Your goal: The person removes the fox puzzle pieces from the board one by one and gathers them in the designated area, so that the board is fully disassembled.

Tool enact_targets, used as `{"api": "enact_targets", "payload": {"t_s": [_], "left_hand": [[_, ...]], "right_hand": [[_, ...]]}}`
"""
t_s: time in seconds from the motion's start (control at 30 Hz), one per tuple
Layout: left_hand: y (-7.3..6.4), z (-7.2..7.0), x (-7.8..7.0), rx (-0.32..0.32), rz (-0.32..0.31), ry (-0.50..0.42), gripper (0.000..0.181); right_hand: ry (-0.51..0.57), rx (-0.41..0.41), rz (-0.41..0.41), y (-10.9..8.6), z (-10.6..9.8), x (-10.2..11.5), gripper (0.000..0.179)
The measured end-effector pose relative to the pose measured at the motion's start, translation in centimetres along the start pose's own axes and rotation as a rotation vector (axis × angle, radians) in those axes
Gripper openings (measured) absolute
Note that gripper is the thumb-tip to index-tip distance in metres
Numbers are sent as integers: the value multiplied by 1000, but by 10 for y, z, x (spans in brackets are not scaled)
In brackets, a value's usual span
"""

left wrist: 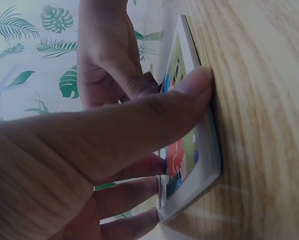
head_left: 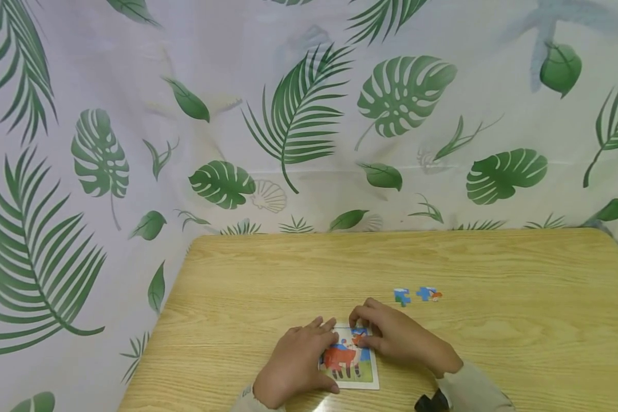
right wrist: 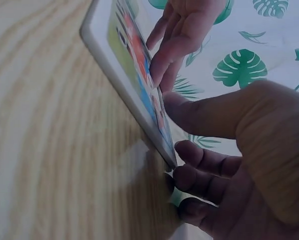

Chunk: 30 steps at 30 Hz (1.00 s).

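Here, your left hand point(head_left: 300, 357) lies spread, thumb and fingers resting on the almost square puzzle point(head_left: 344, 359), flat on the table point(head_left: 268, 274). Your right hand point(head_left: 399, 337) bends its fingers at the puzzle's far-right corner; whether they pinch anything, I cannot tell. The blue-green piece point(head_left: 401, 295) and blue-orange piece point(head_left: 425, 294) lie beyond this nearer hand.

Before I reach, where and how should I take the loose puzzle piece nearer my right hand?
Probably pinch that piece by its near and far edges, from above: it lies flat, with another loose piece close on its right.
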<state>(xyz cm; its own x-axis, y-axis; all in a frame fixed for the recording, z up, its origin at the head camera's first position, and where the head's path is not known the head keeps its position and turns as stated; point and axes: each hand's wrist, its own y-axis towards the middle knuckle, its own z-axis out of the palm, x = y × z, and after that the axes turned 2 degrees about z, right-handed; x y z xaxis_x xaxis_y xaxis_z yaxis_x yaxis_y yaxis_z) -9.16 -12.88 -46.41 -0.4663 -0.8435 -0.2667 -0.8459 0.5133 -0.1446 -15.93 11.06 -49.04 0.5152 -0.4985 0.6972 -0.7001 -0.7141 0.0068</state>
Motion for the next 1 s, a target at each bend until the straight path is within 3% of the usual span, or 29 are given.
{"api": "enact_targets", "payload": {"t_s": [0.17,0.47,1.0], "left_hand": [[0,1,0,4,2,-1,84],[1,0,-1,6,0,19,84],[0,1,0,-4,1,21,83]], "right_hand": [[6,38,-30,-2,0,0,26],[-27,83,-81,1,-5,-4,20],[-29,136,-75,3,-6,6,28]]}}
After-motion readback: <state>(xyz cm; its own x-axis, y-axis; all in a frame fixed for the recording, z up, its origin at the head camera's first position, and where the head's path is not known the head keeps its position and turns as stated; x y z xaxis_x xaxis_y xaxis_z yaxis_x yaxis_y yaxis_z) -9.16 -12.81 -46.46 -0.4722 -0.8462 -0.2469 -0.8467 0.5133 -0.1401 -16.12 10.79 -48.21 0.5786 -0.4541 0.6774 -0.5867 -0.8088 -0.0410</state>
